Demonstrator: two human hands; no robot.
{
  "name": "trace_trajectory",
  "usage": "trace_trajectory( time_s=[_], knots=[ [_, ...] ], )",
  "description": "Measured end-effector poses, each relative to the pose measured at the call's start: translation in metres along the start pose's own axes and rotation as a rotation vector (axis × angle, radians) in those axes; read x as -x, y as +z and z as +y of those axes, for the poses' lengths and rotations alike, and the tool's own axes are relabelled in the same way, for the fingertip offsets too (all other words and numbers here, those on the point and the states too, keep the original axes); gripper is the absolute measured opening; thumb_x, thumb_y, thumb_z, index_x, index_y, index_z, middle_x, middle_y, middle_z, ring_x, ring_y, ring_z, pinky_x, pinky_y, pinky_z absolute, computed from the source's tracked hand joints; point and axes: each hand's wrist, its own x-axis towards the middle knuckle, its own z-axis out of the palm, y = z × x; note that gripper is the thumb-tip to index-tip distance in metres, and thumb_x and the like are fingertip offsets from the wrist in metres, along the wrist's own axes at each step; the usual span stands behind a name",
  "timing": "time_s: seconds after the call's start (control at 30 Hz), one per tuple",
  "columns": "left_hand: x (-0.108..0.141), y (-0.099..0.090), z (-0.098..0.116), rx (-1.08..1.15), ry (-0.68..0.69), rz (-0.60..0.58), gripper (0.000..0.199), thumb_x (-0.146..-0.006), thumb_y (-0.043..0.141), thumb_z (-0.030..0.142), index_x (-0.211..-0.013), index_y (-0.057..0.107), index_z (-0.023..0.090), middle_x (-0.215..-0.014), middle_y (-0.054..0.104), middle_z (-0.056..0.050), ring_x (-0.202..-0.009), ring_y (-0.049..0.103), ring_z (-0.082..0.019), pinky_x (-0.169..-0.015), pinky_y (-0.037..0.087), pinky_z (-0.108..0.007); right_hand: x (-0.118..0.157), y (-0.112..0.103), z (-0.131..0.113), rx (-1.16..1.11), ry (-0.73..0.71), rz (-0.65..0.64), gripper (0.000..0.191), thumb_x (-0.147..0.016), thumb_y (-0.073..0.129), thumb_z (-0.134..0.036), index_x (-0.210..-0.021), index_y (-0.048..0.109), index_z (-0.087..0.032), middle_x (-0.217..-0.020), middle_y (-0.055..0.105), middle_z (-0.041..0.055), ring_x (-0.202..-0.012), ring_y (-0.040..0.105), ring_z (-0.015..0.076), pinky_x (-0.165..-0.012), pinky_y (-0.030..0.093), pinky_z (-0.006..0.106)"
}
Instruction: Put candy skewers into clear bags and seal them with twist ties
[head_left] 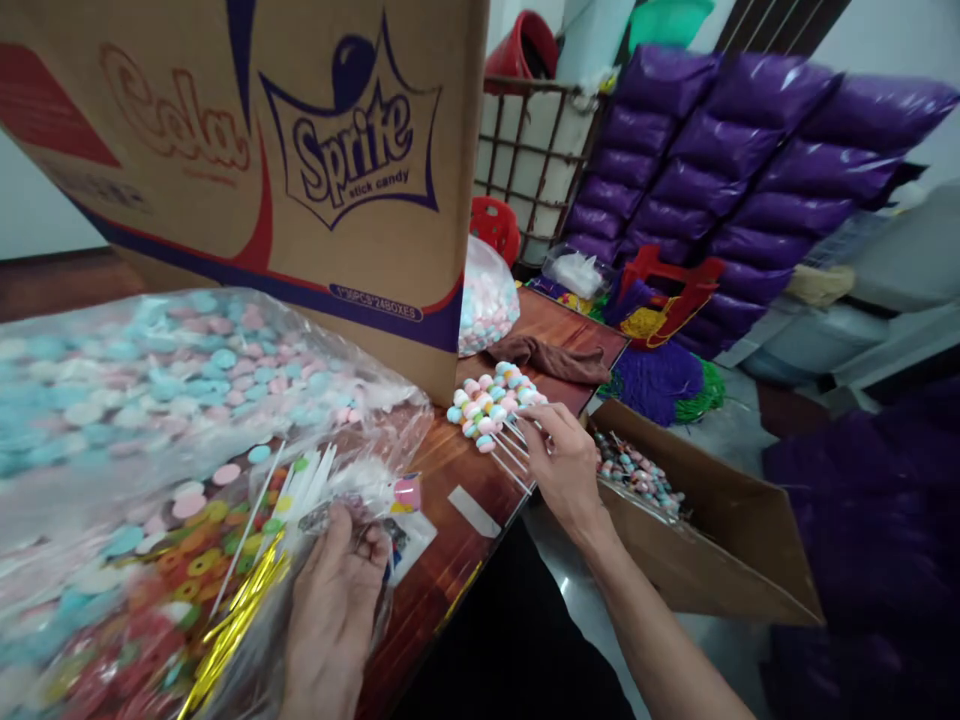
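Note:
My right hand [561,472] is closed in a pinch on a white stick of one of the candy sticks. These candy sticks [491,405] lie in a row on the table, threaded with pink, blue, white and yellow pieces, their white sticks toward me. At the left, my left hand [341,590] is closed on a clear crinkled plastic bag [322,518] with a printed pink part. Close by it are loose white sticks [311,485], gold twist ties [236,630] and ring-shaped orange and green candies [199,560].
A large clear bag of pastel candy discs [172,380] fills the left side. Behind it stands a tall carton [360,250]. An open cardboard box [712,560] with candy sticks is at the right, below table height. A brown cloth [551,357] lies on the wooden table [435,460].

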Motion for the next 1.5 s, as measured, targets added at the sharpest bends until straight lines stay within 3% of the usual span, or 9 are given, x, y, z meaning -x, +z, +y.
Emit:
trace_trajectory(
  time_s=[0.17, 0.4, 0.5, 0.6, 0.67, 0.87, 1.2, 1.37, 1.5],
  knots=[
    [0.000, 0.003, 0.002, 0.020, 0.011, -0.003, 0.020, -0.097, 0.053, 0.015, -0.082, 0.066, 0.014, -0.070, 0.062, 0.002, -0.058, 0.057, -0.007, -0.052, 0.052, -0.017, -0.016, 0.014, 0.015, 0.613, 0.133, -0.342, 0.009, -0.094, 0.064, -0.021, -0.092, 0.073, -0.019, -0.094, 0.072, 0.0094, -0.086, 0.065, 0.0239, -0.070, 0.042, 0.028],
    [0.007, 0.011, 0.003, 0.053, 0.030, -0.009, 0.020, -0.097, 0.052, 0.014, -0.083, 0.066, 0.014, -0.071, 0.063, 0.001, -0.060, 0.059, -0.006, -0.056, 0.052, -0.015, 0.003, 0.029, 0.026, 0.692, 0.135, -0.424, 0.014, -0.095, 0.060, -0.020, -0.092, 0.073, -0.017, -0.090, 0.073, 0.0105, -0.086, 0.066, 0.0237, -0.067, 0.038, 0.028],
    [0.010, 0.014, 0.001, 0.062, -0.002, -0.001, 0.021, -0.098, 0.053, 0.016, -0.080, 0.065, 0.014, -0.068, 0.062, 0.001, -0.059, 0.059, -0.006, -0.057, 0.052, -0.016, 0.013, 0.025, 0.035, 0.535, 0.135, -0.259, 0.024, -0.095, 0.051, -0.014, -0.084, 0.072, -0.016, -0.085, 0.073, 0.0098, -0.082, 0.065, 0.0230, -0.069, 0.039, 0.029],
    [0.011, 0.013, -0.001, 0.071, -0.023, 0.033, 0.023, -0.098, 0.053, 0.017, -0.077, 0.064, 0.014, -0.067, 0.061, 0.000, -0.058, 0.058, -0.007, -0.057, 0.051, -0.016, 0.028, 0.011, 0.033, 0.134, 0.121, -0.006, 0.026, -0.097, 0.049, -0.020, -0.084, 0.071, -0.017, -0.080, 0.071, 0.0063, -0.076, 0.063, 0.0224, -0.071, 0.043, 0.030],
    [0.009, 0.010, -0.002, 0.076, -0.034, 0.050, 0.022, -0.097, 0.054, 0.017, -0.078, 0.064, 0.014, -0.067, 0.061, 0.000, -0.059, 0.058, -0.007, -0.056, 0.050, -0.016, 0.040, -0.002, 0.023, -0.129, 0.153, 0.045, 0.022, -0.097, 0.053, -0.027, -0.086, 0.071, -0.019, -0.077, 0.069, 0.0034, -0.071, 0.062, 0.0212, -0.070, 0.044, 0.030],
    [0.006, 0.008, -0.009, 0.084, -0.042, 0.053, 0.015, -0.094, 0.060, 0.019, -0.080, 0.065, 0.015, -0.070, 0.062, 0.001, -0.060, 0.059, -0.007, -0.059, 0.051, -0.017, 0.073, -0.025, -0.014, -0.472, 0.226, -0.067, 0.020, -0.097, 0.059, -0.024, -0.079, 0.067, -0.021, -0.075, 0.063, 0.0012, -0.073, 0.059, 0.0202, -0.072, 0.045, 0.032],
    [0.006, -0.001, -0.015, -0.008, 0.067, -0.064, 0.014, -0.081, 0.078, 0.024, -0.083, 0.069, 0.014, -0.075, 0.067, 0.000, -0.066, 0.062, -0.008, -0.064, 0.051, -0.020, 0.078, -0.040, -0.002, -0.318, -0.079, -0.156, 0.016, -0.096, 0.061, -0.014, -0.094, 0.073, -0.024, -0.086, 0.072, 0.0025, -0.078, 0.061, 0.0211, -0.077, 0.042, 0.038],
    [0.008, -0.002, -0.019, -0.146, 0.208, -0.210, 0.030, -0.063, 0.090, 0.030, -0.076, 0.069, 0.014, -0.078, 0.071, 0.000, -0.070, 0.064, -0.009, -0.070, 0.052, -0.022, 0.080, -0.035, -0.004, -0.445, 0.047, -0.229, 0.013, -0.096, 0.063, -0.021, -0.092, 0.075, -0.023, -0.088, 0.072, 0.0044, -0.080, 0.064, 0.0224, -0.075, 0.047, 0.037],
    [0.008, -0.002, -0.021, -0.222, 0.321, -0.242, 0.033, -0.062, 0.090, 0.037, -0.072, 0.068, 0.014, -0.073, 0.069, 0.000, -0.067, 0.064, -0.010, -0.071, 0.053, -0.024, 0.084, -0.027, -0.006, -0.576, 0.194, -0.278, 0.015, -0.095, 0.063, -0.024, -0.086, 0.075, -0.021, -0.079, 0.070, 0.0030, -0.074, 0.064, 0.0206, -0.071, 0.048, 0.034]
  ],
)
